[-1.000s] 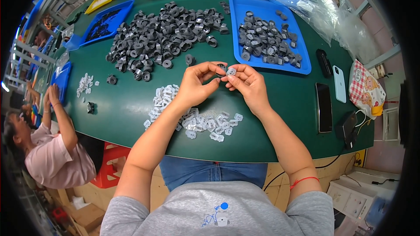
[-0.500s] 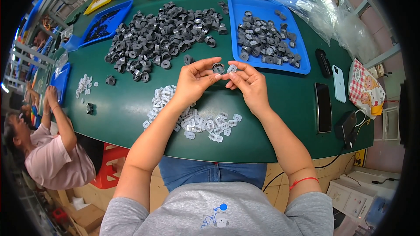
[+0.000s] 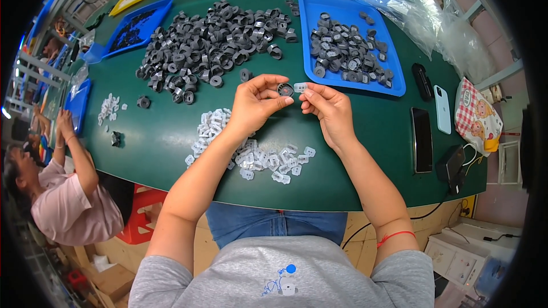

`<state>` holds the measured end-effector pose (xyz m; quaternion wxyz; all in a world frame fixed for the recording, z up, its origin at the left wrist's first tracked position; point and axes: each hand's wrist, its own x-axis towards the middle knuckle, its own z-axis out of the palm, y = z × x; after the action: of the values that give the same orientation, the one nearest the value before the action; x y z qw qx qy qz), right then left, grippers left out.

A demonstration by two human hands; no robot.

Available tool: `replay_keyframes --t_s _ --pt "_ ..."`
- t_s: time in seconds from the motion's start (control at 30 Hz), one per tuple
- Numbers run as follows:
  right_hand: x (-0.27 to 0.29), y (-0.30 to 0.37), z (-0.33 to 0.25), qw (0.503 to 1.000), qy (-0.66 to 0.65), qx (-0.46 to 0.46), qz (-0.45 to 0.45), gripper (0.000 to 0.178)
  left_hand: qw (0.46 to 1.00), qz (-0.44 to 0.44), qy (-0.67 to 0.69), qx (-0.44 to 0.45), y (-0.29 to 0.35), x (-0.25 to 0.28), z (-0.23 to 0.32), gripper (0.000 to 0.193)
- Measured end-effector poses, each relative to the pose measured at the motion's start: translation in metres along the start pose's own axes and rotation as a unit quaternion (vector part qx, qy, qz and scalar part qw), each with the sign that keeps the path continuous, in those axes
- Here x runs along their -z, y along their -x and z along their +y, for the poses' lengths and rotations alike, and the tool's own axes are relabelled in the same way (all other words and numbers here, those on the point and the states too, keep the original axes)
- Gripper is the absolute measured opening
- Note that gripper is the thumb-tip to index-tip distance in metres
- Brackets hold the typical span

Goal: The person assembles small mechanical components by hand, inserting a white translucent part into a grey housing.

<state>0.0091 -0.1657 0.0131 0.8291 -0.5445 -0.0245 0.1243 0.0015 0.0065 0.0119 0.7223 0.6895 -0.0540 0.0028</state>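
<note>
Between the thumb and fingers of my left hand [image 3: 258, 101] is a dark grey round plastic housing [image 3: 285, 89], its hollow side facing me. My right hand [image 3: 326, 107] pinches a small translucent white plastic piece [image 3: 300, 87] with holes, right beside the housing's rim; whether they touch I cannot tell. Below my hands lies a pile of similar white pieces [image 3: 260, 157], partly hidden under my left forearm. A large heap of dark grey housings [image 3: 211, 45] spreads beyond my left hand. The blue tray [image 3: 399, 86] at the right holds more grey housings, several with white pieces inside.
Two phones, one black [image 3: 421, 140] and one light blue [image 3: 442, 108], lie at the right beside a patterned pouch [image 3: 478, 117]. Clear plastic bags [image 3: 399, 14] cover the far right corner. A co-worker [image 3: 74, 199] sits at the left near small white parts [image 3: 111, 108].
My right hand has shifted slightly to the right and turned the white piece, so its flat face with holes now shows. My left hand keeps the housing in nearly the same place.
</note>
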Motion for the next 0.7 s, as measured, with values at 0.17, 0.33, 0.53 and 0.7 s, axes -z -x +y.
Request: replay_keyframes --t_s 0.17,0.33,0.53,0.7 --pt "-0.0021 0.0016 -0.0008 1.000 0.004 -0.011 -0.004 0.020 1.000 -0.001 0.021 0.005 -0.0001 -0.0011 -0.0004 0.035" --pt "-0.0012 0.0011 0.0011 0.999 0.025 -0.014 -0.015 0.013 1.000 -0.007 0.013 0.003 0.0009 -0.0016 0.0008 0.035" --pt "-0.0031 0.0026 0.0064 0.999 0.052 -0.012 0.003 0.016 0.999 -0.003 0.032 0.009 0.0021 -0.0029 0.0013 0.035" --pt "-0.0037 0.0035 0.0081 0.998 0.055 -0.010 0.008 0.015 0.999 -0.013 0.048 0.007 0.0038 -0.0043 0.0035 0.035"
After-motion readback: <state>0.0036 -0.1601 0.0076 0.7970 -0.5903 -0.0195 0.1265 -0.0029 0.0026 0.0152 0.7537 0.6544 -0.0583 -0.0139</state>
